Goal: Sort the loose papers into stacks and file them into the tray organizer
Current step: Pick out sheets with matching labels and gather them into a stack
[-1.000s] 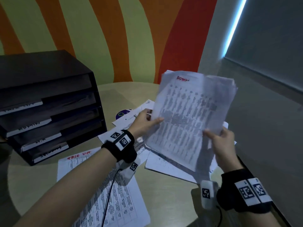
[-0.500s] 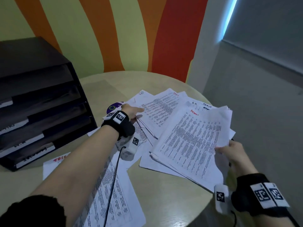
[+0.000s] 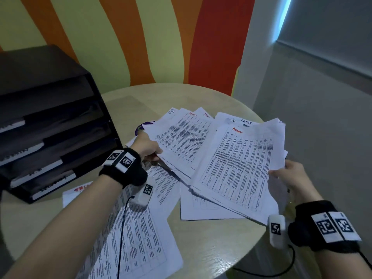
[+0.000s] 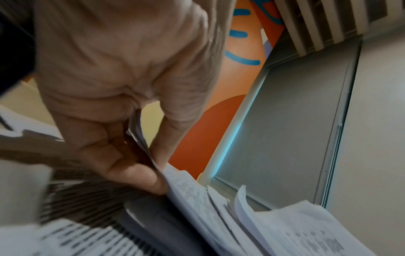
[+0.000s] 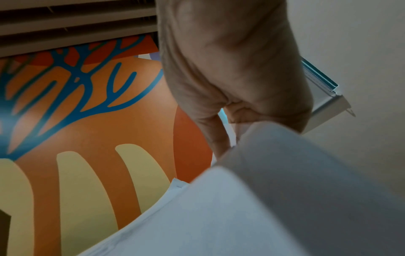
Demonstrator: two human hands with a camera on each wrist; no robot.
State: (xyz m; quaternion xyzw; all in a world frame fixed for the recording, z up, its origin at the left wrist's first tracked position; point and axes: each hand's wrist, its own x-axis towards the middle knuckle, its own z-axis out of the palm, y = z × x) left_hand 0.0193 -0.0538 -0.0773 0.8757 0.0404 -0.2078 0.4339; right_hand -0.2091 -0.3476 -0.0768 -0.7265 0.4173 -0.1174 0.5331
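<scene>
My right hand (image 3: 281, 174) grips a thick sheaf of printed papers (image 3: 237, 166) by its right edge, low over the round table; its top sheet carries a red "ADMIN" heading. From below, the right wrist view shows the same sheaf (image 5: 252, 207) under my right hand (image 5: 228, 136). My left hand (image 3: 150, 151) pinches the left edge of another fanned bunch of printed sheets (image 3: 181, 137) lying at the table's middle; the left wrist view shows thumb and fingers of the left hand (image 4: 153, 173) clamped on those sheet edges (image 4: 197, 199). The black tray organizer (image 3: 50, 125) stands at the left.
More loose sheets (image 3: 130, 238) lie near the front of the round beige table (image 3: 211, 248), one with a red heading by the organizer's foot. A purple disc (image 3: 142, 126) peeks out behind the left hand. The table edge drops off at the right; a striped wall stands behind.
The right hand has lowered the sheaf from upright in front of me to nearly flat over the table. The left hand let go of it and has taken hold of the fanned sheets.
</scene>
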